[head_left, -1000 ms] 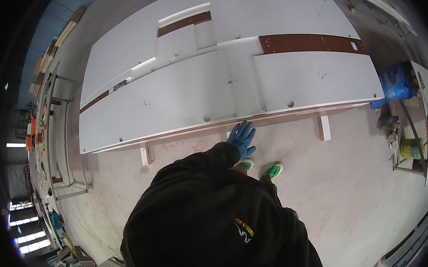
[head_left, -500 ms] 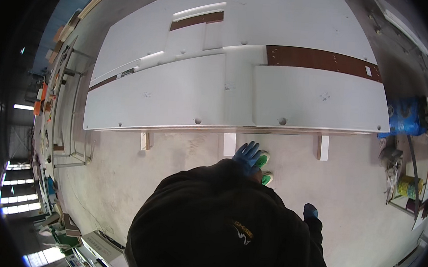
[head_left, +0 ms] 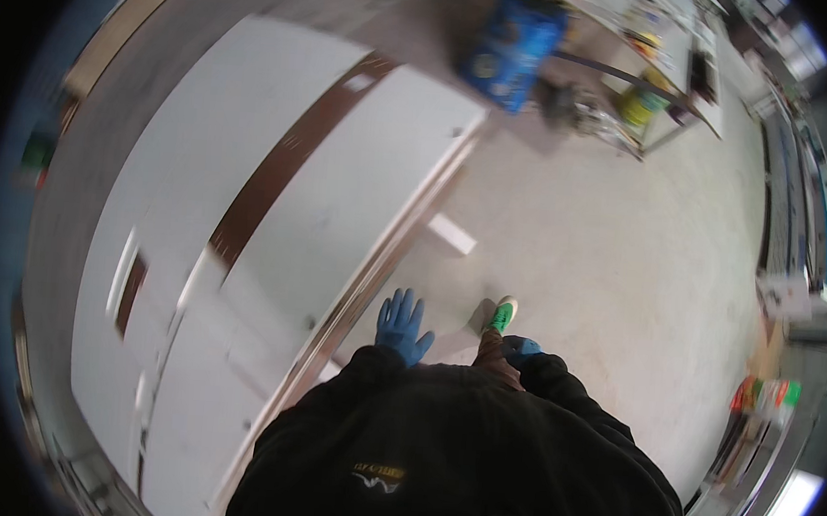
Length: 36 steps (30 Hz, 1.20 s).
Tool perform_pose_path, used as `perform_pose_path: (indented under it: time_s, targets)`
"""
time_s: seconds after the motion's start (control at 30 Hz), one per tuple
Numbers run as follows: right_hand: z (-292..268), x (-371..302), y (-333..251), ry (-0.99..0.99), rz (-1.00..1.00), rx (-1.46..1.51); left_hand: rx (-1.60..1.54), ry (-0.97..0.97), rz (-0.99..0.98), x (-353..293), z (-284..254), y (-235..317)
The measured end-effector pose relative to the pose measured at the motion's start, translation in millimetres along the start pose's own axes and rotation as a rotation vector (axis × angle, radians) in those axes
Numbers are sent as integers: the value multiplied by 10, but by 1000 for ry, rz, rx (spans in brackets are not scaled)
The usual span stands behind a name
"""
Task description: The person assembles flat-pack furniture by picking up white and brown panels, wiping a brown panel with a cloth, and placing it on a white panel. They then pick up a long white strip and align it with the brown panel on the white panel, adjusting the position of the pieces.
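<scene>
My left hand (head_left: 402, 328), in a blue glove, hangs open with its fingers spread and nothing in it. It is just right of the long edge of a stack of white panels (head_left: 312, 203) with a dark brown strip (head_left: 271, 171) across it. Close to my right thigh is my right hand (head_left: 520, 348), gloved in blue with a darker patch. Its fingers are blurred and partly hidden, so their position is unclear. One green shoe (head_left: 503, 314) shows on the floor ahead of my body.
A white-faced support block (head_left: 453, 234) sticks out from under the stack. Beyond the stack's far end are a blue bag (head_left: 516, 52) and a table frame with a yellow-green container (head_left: 643, 101). Shelving with a red-and-green package (head_left: 765, 395) stands at the right. Pale floor (head_left: 624, 263) lies between.
My view has turned to the right, so the panel stack now lies slanted on my left. My left hand has spread its fingers beside the stack's edge; my right hand is nearer my leg.
</scene>
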State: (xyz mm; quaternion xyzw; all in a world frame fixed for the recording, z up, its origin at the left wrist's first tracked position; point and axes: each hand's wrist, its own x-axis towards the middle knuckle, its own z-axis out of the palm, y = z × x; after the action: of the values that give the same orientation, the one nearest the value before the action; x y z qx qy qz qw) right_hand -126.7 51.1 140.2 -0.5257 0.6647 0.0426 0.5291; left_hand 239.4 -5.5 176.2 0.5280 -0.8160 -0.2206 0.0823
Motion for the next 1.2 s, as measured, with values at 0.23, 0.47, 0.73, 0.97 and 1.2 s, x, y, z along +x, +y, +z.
perform_pose_path:
  time_s: [0.23,0.47,0.73,0.97,1.2]
  targets:
    - [-1308,198,1818,104,261,-37,102,-174,132,1941,615,1151]
    - [-2896,176,3095,232,382,-21,66,-206,176,3383,987,2278]
    - [-4708,1276,3201,352,285,269,73,-329,-120,5017,1149,2449]
    - [-6617,1730,3598,478,303,224,71,-467,-197,6969,1261,2999]
    - [-8175,2039,4490,780,406,696,156,-305,50,8904,1375,3906]
